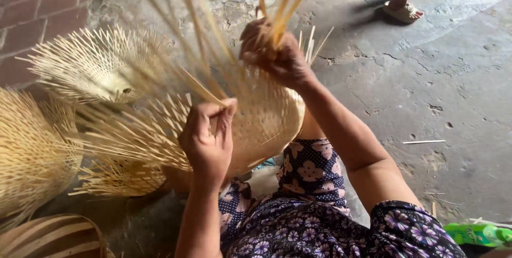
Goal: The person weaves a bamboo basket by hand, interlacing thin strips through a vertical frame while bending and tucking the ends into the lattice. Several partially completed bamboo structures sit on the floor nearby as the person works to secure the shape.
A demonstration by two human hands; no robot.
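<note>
Weaving half-made bamboo basket (266, 119) on lap. Left hand (208, 140) pinching one strip (197, 84) tight; right hand (274, 52) clenching bunched upright strips (282, 12). Risking, by judgement: strips snapping under bending, slipping, splintering fingers.

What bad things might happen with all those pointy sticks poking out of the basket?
The thin strips stick up toward the camera, so they might poke the face or eye. The right hand grips a bunch of strips and the left hand pinches one, so a splinter or a snapped strip seems possible. The half-woven basket only rests on the lap, so it might slip while being worked.
</note>
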